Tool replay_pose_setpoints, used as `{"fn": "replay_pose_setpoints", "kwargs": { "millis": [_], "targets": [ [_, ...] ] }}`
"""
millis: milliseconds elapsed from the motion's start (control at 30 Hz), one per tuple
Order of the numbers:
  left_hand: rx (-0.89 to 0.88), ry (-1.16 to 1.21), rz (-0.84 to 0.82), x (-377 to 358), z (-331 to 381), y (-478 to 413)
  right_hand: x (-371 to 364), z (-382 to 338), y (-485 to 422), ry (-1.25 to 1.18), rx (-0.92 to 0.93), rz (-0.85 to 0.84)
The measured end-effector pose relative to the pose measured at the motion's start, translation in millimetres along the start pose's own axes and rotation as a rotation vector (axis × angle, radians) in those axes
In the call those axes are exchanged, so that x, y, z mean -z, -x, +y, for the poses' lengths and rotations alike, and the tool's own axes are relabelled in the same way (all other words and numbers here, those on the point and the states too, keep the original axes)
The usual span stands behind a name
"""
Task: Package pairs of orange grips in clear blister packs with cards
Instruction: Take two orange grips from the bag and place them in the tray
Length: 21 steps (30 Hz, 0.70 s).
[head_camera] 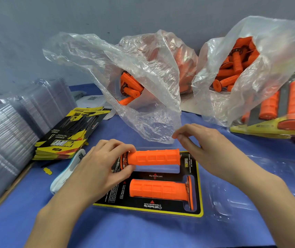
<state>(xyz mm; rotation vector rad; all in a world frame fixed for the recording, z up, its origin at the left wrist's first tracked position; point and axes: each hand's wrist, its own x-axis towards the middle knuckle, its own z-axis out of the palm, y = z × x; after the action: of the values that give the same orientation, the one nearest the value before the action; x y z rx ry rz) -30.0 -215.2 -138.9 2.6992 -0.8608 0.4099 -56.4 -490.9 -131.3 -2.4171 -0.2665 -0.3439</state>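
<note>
Orange grip no. 1, the upper grip, lies crosswise over the far cavity of the blister tray, flange end to the left. It looks raised at the cavity's far edge, not seated. The left hand holds it at the flange, w/ fingers curled over the top and thumb underneath. The lower grip sits in the near cavity, flange to the right. A black/yellow card shows under the tray, print upside down from this view.

The right hand hovers just past the upper grip's right end, fingers loosely bent, holding nothing. Its fingertips are right by the lower edge of the left bag; can't tell if they touch.

Other items on the blue table cover:
- clear lid, flat, just right of the tray
- right bag, far right, open top, full of loose orange grips; the left bag has fewer
- finished packs, far right edge, partly behind the right bag
- card stack, left, fanned and uneven
- empty blister stacks, far left, leaning
- white tool, partly under the left wrist, type unclear
- yellow scrap, small, near the card stack
</note>
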Motion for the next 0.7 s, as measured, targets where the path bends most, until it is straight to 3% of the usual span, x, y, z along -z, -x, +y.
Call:
{"fn": "replay_pose_setpoints", "kwargs": {
  "millis": [267,700],
  "targets": [
    [0.014,-0.060,-0.043,-2.4,-4.6,3.5,-2.9,5.8,1.8,0.291,-0.061,-0.132],
    [0.009,0.090,-0.083,-9.7,-6.8,2.7,-8.3,7.0,-0.6,0.262,-0.063,-0.198]
  ]
}}
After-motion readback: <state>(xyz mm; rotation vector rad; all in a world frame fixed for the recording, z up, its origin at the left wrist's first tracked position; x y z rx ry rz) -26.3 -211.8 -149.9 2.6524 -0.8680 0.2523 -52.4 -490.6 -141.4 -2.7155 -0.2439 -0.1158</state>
